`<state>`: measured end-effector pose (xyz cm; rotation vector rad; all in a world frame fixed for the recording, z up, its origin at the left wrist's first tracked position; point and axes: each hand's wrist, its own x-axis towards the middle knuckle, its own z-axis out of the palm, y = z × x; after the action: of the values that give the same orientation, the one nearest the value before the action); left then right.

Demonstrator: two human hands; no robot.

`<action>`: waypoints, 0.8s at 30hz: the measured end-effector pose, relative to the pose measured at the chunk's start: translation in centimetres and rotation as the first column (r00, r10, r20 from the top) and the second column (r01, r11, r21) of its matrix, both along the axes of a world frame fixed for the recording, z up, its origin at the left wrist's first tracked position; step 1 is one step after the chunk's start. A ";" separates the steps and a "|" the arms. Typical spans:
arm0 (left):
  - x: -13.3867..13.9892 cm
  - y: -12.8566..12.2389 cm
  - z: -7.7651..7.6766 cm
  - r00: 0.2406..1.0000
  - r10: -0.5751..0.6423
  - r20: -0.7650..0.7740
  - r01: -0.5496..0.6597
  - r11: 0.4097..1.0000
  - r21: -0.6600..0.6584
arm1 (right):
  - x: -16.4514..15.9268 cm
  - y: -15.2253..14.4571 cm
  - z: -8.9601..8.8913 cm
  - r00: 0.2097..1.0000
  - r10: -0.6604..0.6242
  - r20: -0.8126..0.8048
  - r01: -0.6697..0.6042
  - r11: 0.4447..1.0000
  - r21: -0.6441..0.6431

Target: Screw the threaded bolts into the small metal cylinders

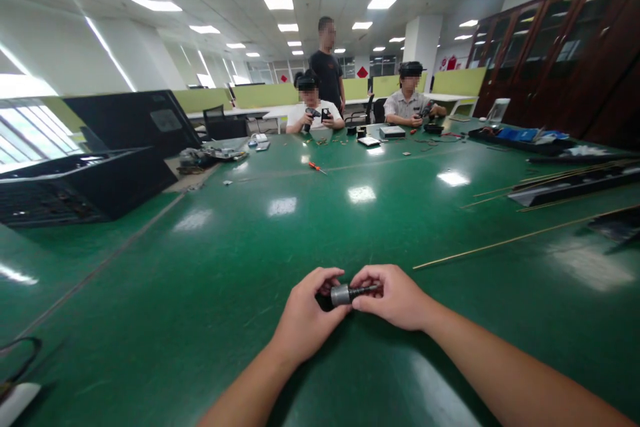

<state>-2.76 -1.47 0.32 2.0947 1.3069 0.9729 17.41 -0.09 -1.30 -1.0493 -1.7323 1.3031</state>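
Between my two hands is a small grey metal cylinder with a thin dark, ribbed shaft point(341, 295), lying roughly level just above or on the green tabletop point(240, 267). My left hand point(307, 313) grips the wide cylinder end between thumb and fingers. The fingers of my right hand point(395, 295) are closed around the narrow shaft end, its thumb near where shaft and cylinder meet. Its exact kind does not show. A thin brass-coloured rod point(470, 253) rests on the table beyond my right hand.
An orange screwdriver point(315, 167) lies farther off. At left stands an opened black case point(85, 187); a cable point(25, 347) is at the near left edge. Metal channels point(575, 183) and a black tray point(520, 140) sit at right. Two seated people and one standing person are across the table.
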 end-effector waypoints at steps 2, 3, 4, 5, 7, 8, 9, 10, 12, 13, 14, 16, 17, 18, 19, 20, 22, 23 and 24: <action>0.1 0.0 0.1 1.000 -0.024 -0.013 0.024 1.000 0.012 | 0.0 0.0 0.0 1.000 -0.006 0.017 0.006 1.000 0.020; 0.1 -0.1 0.2 0.999 -0.033 -0.020 0.033 0.999 0.019 | 0.0 0.0 0.0 1.000 -0.008 0.029 0.007 0.999 0.031; 0.1 -0.1 0.3 0.999 -0.039 -0.025 0.039 0.999 0.024 | 0.0 0.0 0.0 0.999 -0.009 0.040 0.008 0.999 0.039; 0.1 -0.2 0.3 0.999 -0.042 -0.025 0.043 0.999 0.026 | 0.1 -0.1 0.0 0.999 -0.010 0.049 0.007 0.999 0.043; 0.1 -0.2 0.4 0.999 -0.045 -0.019 0.045 0.999 0.023 | 0.1 -0.1 0.0 0.998 -0.006 0.063 0.003 0.999 0.048; 0.1 -0.3 0.4 0.999 -0.046 -0.014 0.047 0.999 0.021 | 0.2 -0.1 -0.1 0.997 -0.006 0.072 0.002 0.998 0.055; 0.1 -0.3 0.4 0.999 -0.047 -0.006 0.047 0.999 0.020 | 0.2 -0.1 -0.1 0.996 -0.006 0.084 0.000 0.998 0.066; 0.1 -0.3 0.4 0.999 -0.046 0.004 0.046 0.999 0.020 | 0.2 -0.2 -0.1 0.995 -0.008 0.097 0.000 0.997 0.080; 0.1 -0.3 0.3 0.999 -0.041 0.026 0.041 0.999 0.018 | 0.2 -0.3 -0.1 0.992 -0.012 0.123 -0.001 0.995 0.104; 0.0 -0.3 0.2 0.999 -0.040 0.036 0.039 0.999 0.015 | 0.2 -0.4 0.0 0.991 -0.014 0.133 -0.001 0.994 0.113; 0.0 -0.3 0.1 0.998 -0.039 0.044 0.038 0.999 0.011 | 0.1 -0.4 0.0 0.990 -0.016 0.141 -0.001 0.993 0.122; 0.0 -0.4 -0.1 0.998 -0.038 0.051 0.038 0.999 0.003 | 0.1 -0.6 0.1 0.988 -0.020 0.156 -0.002 0.990 0.141; -0.1 -0.4 -0.1 0.998 -0.039 0.050 0.039 0.999 0.000 | 0.1 -0.6 0.1 0.986 -0.022 0.163 -0.003 0.989 0.148; -0.1 -0.4 -0.2 0.998 -0.043 0.048 0.043 0.999 -0.001 | 0.0 -0.6 0.1 0.986 -0.022 0.167 -0.004 0.989 0.151; -0.1 -0.3 -0.3 0.998 -0.047 0.047 0.047 0.999 -0.001 | 0.0 -0.7 0.2 0.985 -0.022 0.170 -0.004 0.989 0.151; -0.1 -0.3 -0.3 0.998 -0.050 0.047 0.050 0.999 -0.002 | 0.1 -0.7 0.2 0.985 -0.022 0.172 -0.004 0.989 0.149; -0.1 -0.3 -0.3 0.997 -0.052 0.050 0.052 0.999 -0.003 | 0.1 -0.7 0.2 0.984 -0.022 0.175 -0.003 0.989 0.145; -0.1 -0.3 -0.3 0.997 -0.050 0.052 0.051 0.999 -0.005 | 0.1 -0.7 0.2 0.984 -0.023 0.176 -0.003 0.990 0.144; -0.1 -0.3 -0.3 0.997 -0.047 0.055 0.047 0.999 -0.007 | 0.1 -0.7 0.2 0.983 -0.024 0.180 -0.002 0.989 0.146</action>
<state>-2.83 -1.77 0.03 2.0683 1.2276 0.9956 17.51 -0.75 -1.10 -1.1196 -1.9220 1.0836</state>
